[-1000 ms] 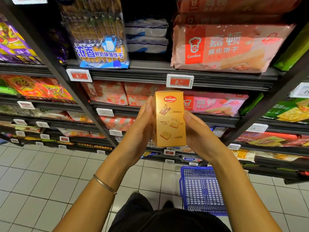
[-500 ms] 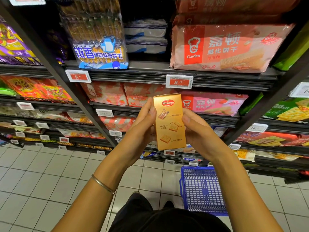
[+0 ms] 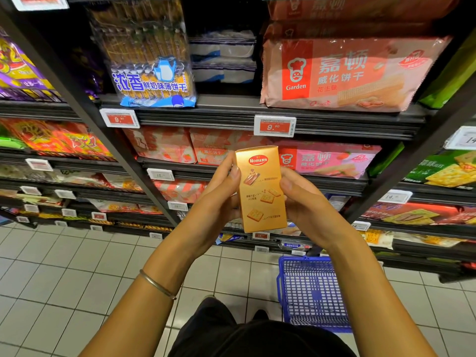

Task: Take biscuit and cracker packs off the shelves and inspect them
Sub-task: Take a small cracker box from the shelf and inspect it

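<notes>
A gold Roma cracker box (image 3: pixel 260 189) stands upright in front of the shelves, its narrow printed face toward me and its top leaning slightly left. My left hand (image 3: pixel 216 199) grips its left side, thumb on the front edge. My right hand (image 3: pixel 306 202) grips its right side, thumb pressed against the box. Both sets of fingers curl behind the box and are hidden.
Dark shelves (image 3: pixel 231 112) carry a pink Garden wafer pack (image 3: pixel 342 73), a blue milk biscuit pack (image 3: pixel 152 63) and more packs below, with price tags (image 3: pixel 274 126) along the edges. A blue shopping basket (image 3: pixel 311 292) stands on the tiled floor (image 3: pixel 64 279) at lower right.
The box has come down slightly and tilted, its top swinging left, while both hands kept their hold on it.
</notes>
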The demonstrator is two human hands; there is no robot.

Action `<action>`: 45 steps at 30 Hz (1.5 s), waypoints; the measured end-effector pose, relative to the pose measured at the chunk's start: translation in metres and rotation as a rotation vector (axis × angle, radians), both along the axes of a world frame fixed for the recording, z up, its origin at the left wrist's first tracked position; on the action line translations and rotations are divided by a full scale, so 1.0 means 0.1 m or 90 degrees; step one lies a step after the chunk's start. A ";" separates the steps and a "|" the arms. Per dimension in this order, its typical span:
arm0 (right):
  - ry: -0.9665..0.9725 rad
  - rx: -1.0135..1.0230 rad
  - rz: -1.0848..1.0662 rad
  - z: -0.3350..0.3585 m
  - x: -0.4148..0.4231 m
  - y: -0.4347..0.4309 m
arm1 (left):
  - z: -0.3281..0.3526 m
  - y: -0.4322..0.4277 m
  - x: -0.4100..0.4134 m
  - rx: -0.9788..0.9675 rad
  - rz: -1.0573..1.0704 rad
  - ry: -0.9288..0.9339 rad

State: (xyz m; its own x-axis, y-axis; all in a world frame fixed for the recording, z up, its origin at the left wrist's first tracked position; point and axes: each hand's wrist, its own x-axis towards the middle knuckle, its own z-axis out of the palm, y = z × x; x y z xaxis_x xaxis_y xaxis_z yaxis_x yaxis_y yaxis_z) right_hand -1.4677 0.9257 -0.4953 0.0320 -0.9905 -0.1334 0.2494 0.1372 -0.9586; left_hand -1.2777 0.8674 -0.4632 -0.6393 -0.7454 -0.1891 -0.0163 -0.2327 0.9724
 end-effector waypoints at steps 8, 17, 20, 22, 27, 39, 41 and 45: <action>-0.005 -0.001 -0.001 0.00 -0.01 0.01 | -0.03 -0.01 -0.01 0.000 0.004 0.011; -0.001 0.002 -0.008 0.00 -0.02 0.02 | -0.02 0.00 -0.02 -0.017 0.000 0.002; -0.002 -0.009 -0.002 0.00 -0.03 0.01 | -0.03 -0.01 -0.03 -0.008 0.015 -0.008; -0.005 -0.015 0.004 -0.01 -0.04 0.01 | -0.04 -0.02 -0.03 -0.014 0.027 -0.015; 0.026 -0.040 -0.044 -0.01 -0.03 -0.03 | -0.08 -0.03 -0.05 -0.056 0.060 -0.031; 0.076 -0.056 -0.123 0.02 0.01 -0.11 | -0.11 -0.01 -0.09 -0.107 0.111 -0.030; 0.067 -0.048 -0.125 0.03 0.01 -0.13 | -0.11 -0.02 -0.09 -0.094 0.117 -0.027; 0.044 -0.020 -0.124 0.01 -0.01 -0.15 | -0.09 -0.05 -0.05 -0.104 0.116 -0.034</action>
